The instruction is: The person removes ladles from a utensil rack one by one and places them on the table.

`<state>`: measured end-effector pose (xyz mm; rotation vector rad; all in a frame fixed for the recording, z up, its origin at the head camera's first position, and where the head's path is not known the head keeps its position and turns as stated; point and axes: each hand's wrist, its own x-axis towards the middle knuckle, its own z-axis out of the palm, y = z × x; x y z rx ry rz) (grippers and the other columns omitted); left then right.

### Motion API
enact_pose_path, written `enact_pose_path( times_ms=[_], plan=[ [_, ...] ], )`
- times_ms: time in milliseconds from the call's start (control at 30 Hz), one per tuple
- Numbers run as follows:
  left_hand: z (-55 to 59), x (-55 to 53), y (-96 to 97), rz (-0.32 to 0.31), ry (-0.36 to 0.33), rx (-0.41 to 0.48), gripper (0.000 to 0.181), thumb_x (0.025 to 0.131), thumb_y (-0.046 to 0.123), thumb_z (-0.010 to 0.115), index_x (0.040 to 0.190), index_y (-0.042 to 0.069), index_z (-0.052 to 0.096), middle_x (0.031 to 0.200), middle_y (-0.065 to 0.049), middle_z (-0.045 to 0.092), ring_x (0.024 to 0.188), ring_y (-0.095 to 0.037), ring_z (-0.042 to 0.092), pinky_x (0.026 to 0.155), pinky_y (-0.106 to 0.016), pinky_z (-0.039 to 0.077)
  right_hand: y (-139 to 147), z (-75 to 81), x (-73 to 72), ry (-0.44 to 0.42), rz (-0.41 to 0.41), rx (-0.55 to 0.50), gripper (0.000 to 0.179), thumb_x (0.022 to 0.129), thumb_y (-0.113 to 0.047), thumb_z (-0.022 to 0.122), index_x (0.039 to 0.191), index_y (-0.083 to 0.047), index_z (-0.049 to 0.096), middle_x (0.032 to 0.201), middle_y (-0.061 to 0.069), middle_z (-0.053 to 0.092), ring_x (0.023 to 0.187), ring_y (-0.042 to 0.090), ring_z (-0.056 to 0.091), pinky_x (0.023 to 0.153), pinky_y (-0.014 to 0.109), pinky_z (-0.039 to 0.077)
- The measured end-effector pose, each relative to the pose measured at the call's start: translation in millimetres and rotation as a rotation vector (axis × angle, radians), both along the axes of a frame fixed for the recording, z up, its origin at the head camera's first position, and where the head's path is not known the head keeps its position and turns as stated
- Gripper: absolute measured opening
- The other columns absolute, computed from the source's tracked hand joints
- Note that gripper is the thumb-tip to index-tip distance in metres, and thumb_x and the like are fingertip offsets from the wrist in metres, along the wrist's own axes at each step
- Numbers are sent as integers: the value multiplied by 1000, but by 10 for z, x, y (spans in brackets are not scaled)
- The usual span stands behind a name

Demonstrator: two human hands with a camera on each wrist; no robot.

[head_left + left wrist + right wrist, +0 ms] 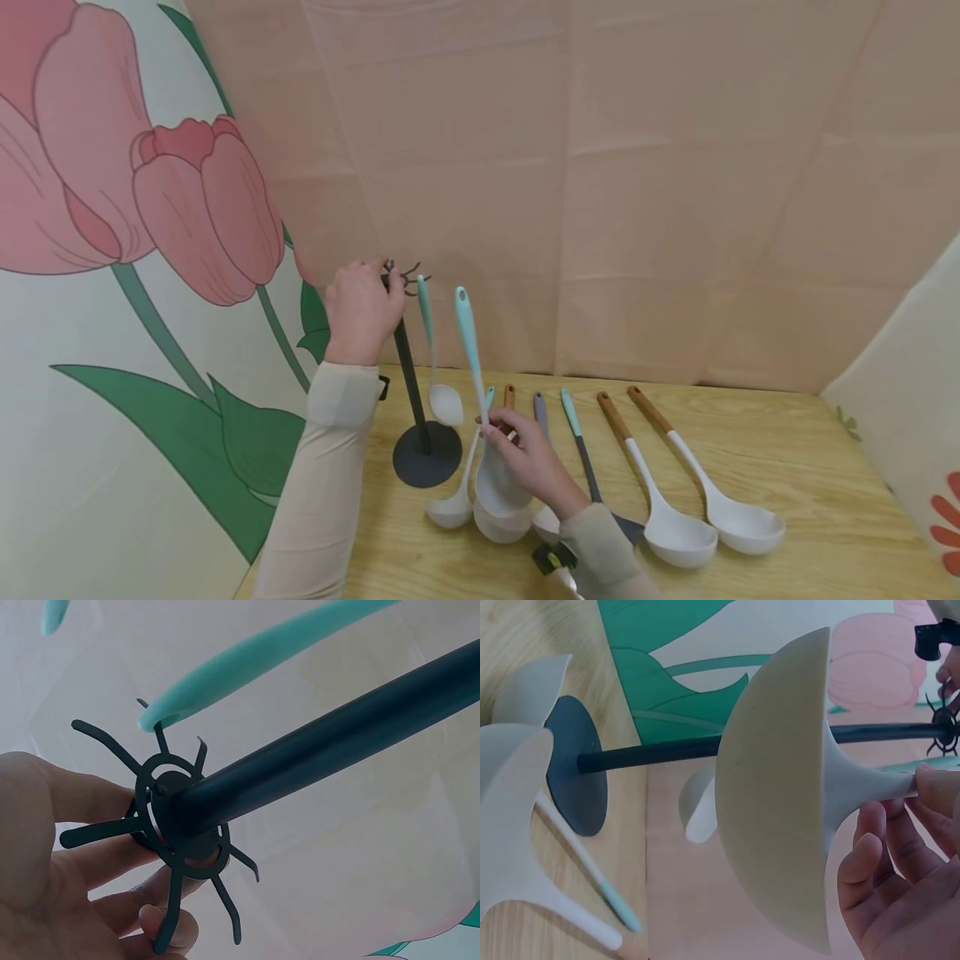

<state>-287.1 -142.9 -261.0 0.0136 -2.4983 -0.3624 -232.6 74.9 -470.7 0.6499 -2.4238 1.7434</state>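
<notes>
At the top of a black utensil stand (406, 358), my left hand (363, 308) grips the hook ring (178, 817), its fingers around the hub. One mint-handled ladle (446, 406) hangs from a hook, its handle end (225, 679) looped over the prong in the left wrist view. Right of the stand, my right hand (536, 458) pinches another mint-handled ladle (468, 329) low on its white shaft. That ladle is upright, handle end up and free of the hooks, with its white bowl (780, 795) lowest, above the table.
On the wooden table (810, 450) lie a mint-handled ladle (450, 510), a dark turner (588, 467), two brown-handled ladles (678, 542) and a purple-handled utensil (540, 407). The stand's round base (411, 467) rests at the left. A pink cloth wall (675, 208) rises behind.
</notes>
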Motion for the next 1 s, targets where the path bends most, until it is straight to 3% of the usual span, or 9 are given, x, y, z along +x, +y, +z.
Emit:
enact_pose_path(
  times_ms=[100, 233, 333, 600, 1000],
  plan=[
    [2, 6, -5, -2, 0, 3, 39, 103, 30, 48, 125, 6, 69, 111, -21, 70, 95, -41, 64, 73, -54, 54, 37, 148, 103, -39, -18, 16, 16, 102, -14, 58, 110, -10, 71, 93, 6, 69, 84, 17, 57, 70, 27, 47],
    [4, 8, -5, -2, -3, 5, 40, 103, 30, 48, 125, 5, 69, 110, -21, 70, 95, -41, 64, 73, -53, 54, 129, 102, 108, -30, -36, 18, 17, 102, -22, 58, 109, -13, 72, 92, 5, 69, 82, 16, 57, 69, 26, 47],
    [9, 13, -3, 0, -9, 3, 40, 103, 30, 48, 126, 5, 69, 110, -21, 69, 94, -41, 64, 73, -53, 54, 215, -87, 29, -1, -50, 10, 19, 101, -29, 59, 109, -18, 72, 91, 1, 68, 82, 14, 57, 68, 26, 47],
    [10, 10, -7, 3, -6, 9, 40, 103, 30, 47, 125, 5, 70, 108, -21, 70, 93, -42, 64, 72, -52, 54, 418, -161, 54, 11, -93, 4, 19, 100, -25, 61, 109, -13, 72, 90, 0, 68, 79, 11, 57, 64, 25, 47],
    [7, 1, -10, -1, -12, 1, 40, 102, 29, 48, 127, 4, 68, 114, -20, 70, 98, -43, 63, 77, -55, 54, 665, -225, 93, -70, -179, 24, 14, 100, -19, 62, 107, -12, 72, 87, 2, 66, 79, 10, 55, 63, 23, 45]
  ],
)
